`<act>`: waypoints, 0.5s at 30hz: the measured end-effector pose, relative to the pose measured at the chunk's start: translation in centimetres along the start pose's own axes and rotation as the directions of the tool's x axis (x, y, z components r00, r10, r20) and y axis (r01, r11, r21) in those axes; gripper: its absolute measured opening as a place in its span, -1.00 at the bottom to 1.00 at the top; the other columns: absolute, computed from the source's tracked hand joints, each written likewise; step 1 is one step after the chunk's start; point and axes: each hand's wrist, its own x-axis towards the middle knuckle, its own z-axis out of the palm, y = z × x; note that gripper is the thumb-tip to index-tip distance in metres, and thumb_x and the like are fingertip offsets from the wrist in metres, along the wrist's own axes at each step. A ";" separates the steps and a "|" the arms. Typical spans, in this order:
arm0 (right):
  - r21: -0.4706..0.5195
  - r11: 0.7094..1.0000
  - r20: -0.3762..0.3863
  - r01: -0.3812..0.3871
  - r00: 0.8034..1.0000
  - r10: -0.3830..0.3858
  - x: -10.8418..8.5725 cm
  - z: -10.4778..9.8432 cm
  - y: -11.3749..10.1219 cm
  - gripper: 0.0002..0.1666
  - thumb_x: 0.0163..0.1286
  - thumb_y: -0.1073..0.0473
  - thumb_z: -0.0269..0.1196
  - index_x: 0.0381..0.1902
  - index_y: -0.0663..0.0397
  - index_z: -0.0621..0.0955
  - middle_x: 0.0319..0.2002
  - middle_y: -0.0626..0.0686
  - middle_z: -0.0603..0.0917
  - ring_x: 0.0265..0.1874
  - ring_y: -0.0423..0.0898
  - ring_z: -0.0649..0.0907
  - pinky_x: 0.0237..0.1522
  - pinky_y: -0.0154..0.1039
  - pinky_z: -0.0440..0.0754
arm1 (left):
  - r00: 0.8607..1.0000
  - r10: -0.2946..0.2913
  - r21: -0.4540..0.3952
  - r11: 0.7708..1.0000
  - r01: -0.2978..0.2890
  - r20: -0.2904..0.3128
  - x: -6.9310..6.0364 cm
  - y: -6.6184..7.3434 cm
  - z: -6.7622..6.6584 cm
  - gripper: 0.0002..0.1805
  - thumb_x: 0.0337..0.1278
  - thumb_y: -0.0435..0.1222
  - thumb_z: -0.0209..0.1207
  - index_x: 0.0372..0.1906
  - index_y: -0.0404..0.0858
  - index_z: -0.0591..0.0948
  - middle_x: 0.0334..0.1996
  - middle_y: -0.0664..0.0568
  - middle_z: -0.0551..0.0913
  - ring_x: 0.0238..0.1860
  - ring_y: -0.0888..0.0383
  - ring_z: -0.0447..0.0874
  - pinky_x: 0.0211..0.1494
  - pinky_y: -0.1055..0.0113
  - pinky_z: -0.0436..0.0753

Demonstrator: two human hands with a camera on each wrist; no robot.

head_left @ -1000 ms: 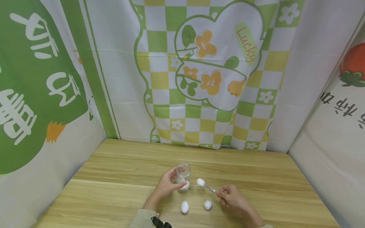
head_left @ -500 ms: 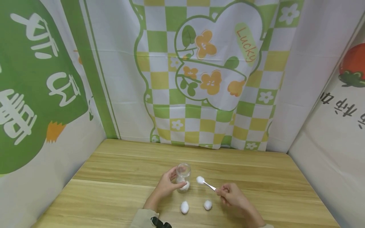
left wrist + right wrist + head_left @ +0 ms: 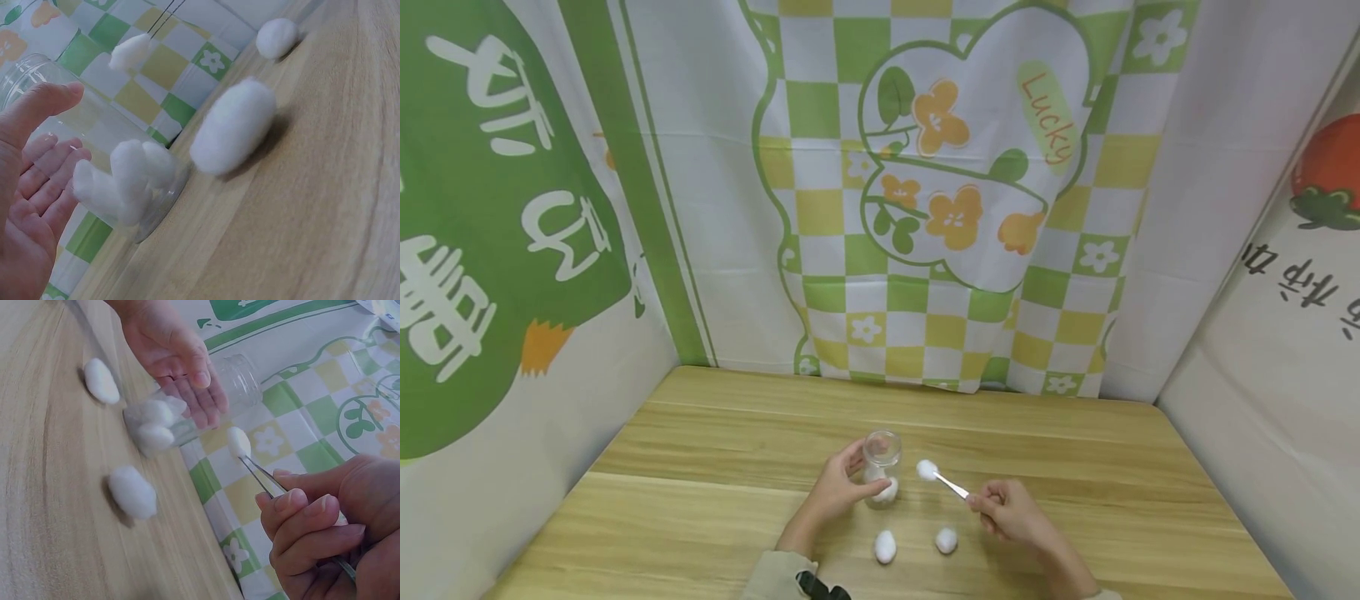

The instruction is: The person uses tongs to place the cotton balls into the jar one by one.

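And here's the cotton ball (image 3: 927, 470), white, soft and oval with a slightly fuzzy edge, up in the air just to the right of the jar (image 3: 882, 450) and clear of its wall. The thin metal tweezers (image 3: 952, 486) have it by one end, their two tips closed on the fluff! Over to the right hand (image 3: 1013, 510): thumb and forefinger pinch the tweezers, the other fingers curled in toward the palm, the far end of the metal poking out below them. On the other side, the left hand (image 3: 841, 486) has the jar, thumb across the front, fingers lying close together and gently bent behind the glass, the gap between just wide enough for the jar. The jar itself is clear, upright on the wooden desk (image 3: 722, 517), mouth uncovered, with several white cotton balls (image 3: 130, 181) bunched at the bottom. Two more lie loose on the near side: a longish one (image 3: 885, 547) in front of the jar, and a rounder one (image 3: 946, 540) to its right, nearer the right hand.
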 end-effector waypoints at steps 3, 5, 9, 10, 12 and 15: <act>0.014 1.000 0.011 0.003 1.000 -0.003 0.0 -0.2 -0.2 -0.64 0.41 0.24 0.13 -0.41 0.55 0.45 -0.76 -0.17 0.38 -0.82 -0.39 0.28 -0.76 -0.59 0.21 | 1.000 0.005 0.000 1.000 -0.005 0.002 0.1 -0.2 0.0 -0.18 0.01 -0.25 0.39 0.37 -0.39 0.30 0.34 -0.31 0.41 0.36 -0.28 0.38 0.46 -0.12 0.39; 0.024 1.000 0.019 0.009 1.000 -0.010 0.1 -0.3 -0.2 -0.65 0.42 0.23 0.12 -0.40 0.52 0.46 -0.75 -0.16 0.39 -0.82 -0.38 0.28 -0.75 -0.59 0.22 | 1.000 0.008 -0.001 1.000 -0.008 0.007 0.1 -0.3 0.0 -0.18 0.01 -0.23 0.39 0.37 -0.39 0.30 0.35 -0.31 0.40 0.37 -0.28 0.37 0.47 -0.13 0.37; 0.039 0.999 0.026 0.016 1.000 -0.017 0.1 -0.4 -0.2 -0.64 0.43 0.23 0.12 -0.39 0.54 0.46 -0.75 -0.17 0.39 -0.81 -0.38 0.28 -0.75 -0.59 0.23 | 1.000 0.017 0.001 1.000 -0.017 0.022 0.1 -0.4 -0.1 -0.18 0.01 -0.21 0.39 0.36 -0.39 0.30 0.36 -0.32 0.38 0.38 -0.29 0.35 0.48 -0.14 0.35; 0.038 0.999 0.024 0.017 1.000 -0.018 0.1 -0.4 -0.3 -0.64 0.43 0.23 0.12 -0.38 0.55 0.46 -0.76 -0.17 0.39 -0.81 -0.38 0.28 -0.75 -0.59 0.23 | 1.000 0.017 -0.002 1.000 -0.017 0.022 0.1 -0.4 -0.1 -0.18 0.01 -0.20 0.39 0.36 -0.39 0.30 0.36 -0.32 0.38 0.38 -0.29 0.35 0.48 -0.15 0.35; 0.040 0.999 0.021 0.017 1.000 -0.018 0.1 -0.4 -0.4 -0.64 0.42 0.23 0.12 -0.38 0.55 0.46 -0.76 -0.17 0.38 -0.81 -0.38 0.28 -0.75 -0.60 0.22 | 1.000 0.020 -0.005 1.000 -0.020 0.023 0.1 -0.4 -0.1 -0.17 0.01 -0.20 0.39 0.36 -0.39 0.30 0.36 -0.32 0.39 0.38 -0.29 0.35 0.47 -0.14 0.36; 0.050 0.999 0.021 0.007 1.000 -0.008 0.0 -0.4 -0.7 -0.65 0.43 0.23 0.12 -0.38 0.54 0.46 -0.76 -0.16 0.38 -0.81 -0.38 0.27 -0.75 -0.59 0.20 | 1.000 0.017 -0.014 1.000 -0.017 0.020 0.1 -0.4 -0.1 -0.17 0.00 -0.20 0.39 0.36 -0.38 0.30 0.36 -0.31 0.39 0.38 -0.28 0.35 0.48 -0.14 0.35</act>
